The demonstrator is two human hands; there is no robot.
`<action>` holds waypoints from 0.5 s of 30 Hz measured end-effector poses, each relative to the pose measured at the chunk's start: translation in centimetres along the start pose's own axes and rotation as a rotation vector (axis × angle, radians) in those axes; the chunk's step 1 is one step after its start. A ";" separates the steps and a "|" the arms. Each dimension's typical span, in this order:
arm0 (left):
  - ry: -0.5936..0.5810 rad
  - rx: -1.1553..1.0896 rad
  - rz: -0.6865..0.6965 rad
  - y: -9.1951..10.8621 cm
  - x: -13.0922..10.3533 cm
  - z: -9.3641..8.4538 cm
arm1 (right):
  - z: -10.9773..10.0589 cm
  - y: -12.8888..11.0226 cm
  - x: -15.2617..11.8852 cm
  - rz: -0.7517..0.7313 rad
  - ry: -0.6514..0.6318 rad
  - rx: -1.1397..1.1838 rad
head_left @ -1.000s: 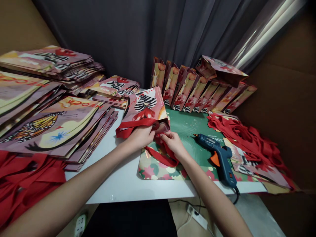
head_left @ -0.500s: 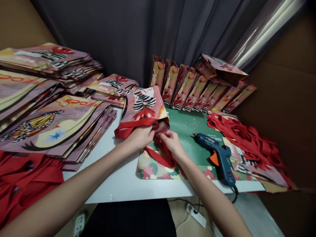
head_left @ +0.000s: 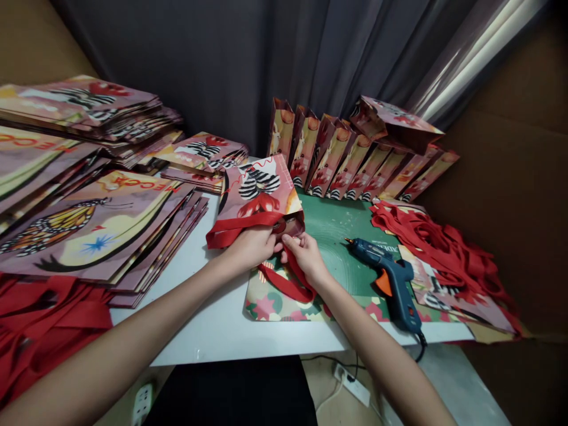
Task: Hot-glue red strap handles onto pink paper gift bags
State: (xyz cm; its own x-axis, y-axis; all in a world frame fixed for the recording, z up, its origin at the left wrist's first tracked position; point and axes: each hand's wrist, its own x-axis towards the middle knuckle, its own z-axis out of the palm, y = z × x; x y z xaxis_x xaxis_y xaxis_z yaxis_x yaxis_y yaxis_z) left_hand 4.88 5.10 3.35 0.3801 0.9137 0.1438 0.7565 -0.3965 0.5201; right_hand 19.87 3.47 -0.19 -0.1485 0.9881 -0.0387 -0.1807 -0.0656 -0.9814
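From here, the right hand point(head_left: 303, 253) pinches the red strap point(head_left: 286, 287) just beside the left hand point(head_left: 257, 244), whose grip I can't make out; the bag point(head_left: 262, 188) lies just beyond both. I'd hold its mouth steady, the strap flat, untwisted.

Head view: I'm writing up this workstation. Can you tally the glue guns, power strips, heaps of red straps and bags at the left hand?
Glue gun: 1
Power strips: 2
Heaps of red straps: 2
Bag at the left hand: 1
Total: 6
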 end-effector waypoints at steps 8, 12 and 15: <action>-0.007 0.004 0.020 0.2 0.1 0.6 | -0.1 1.3 0.6 -0.015 0.166 0.052; -0.034 0.002 0.027 -0.1 0.4 0.7 | 0.1 1.8 0.8 -0.033 0.217 0.041; -0.069 0.002 0.038 -0.4 0.4 0.7 | -0.2 1.9 1.0 -0.038 0.169 -0.001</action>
State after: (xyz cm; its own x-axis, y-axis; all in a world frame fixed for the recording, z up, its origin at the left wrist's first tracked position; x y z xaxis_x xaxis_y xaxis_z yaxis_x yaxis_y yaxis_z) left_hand 5.15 5.59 2.65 0.4443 0.8896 0.1055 0.7417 -0.4313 0.5137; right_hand 19.54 4.38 -2.10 0.0238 0.9992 -0.0323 -0.1819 -0.0274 -0.9829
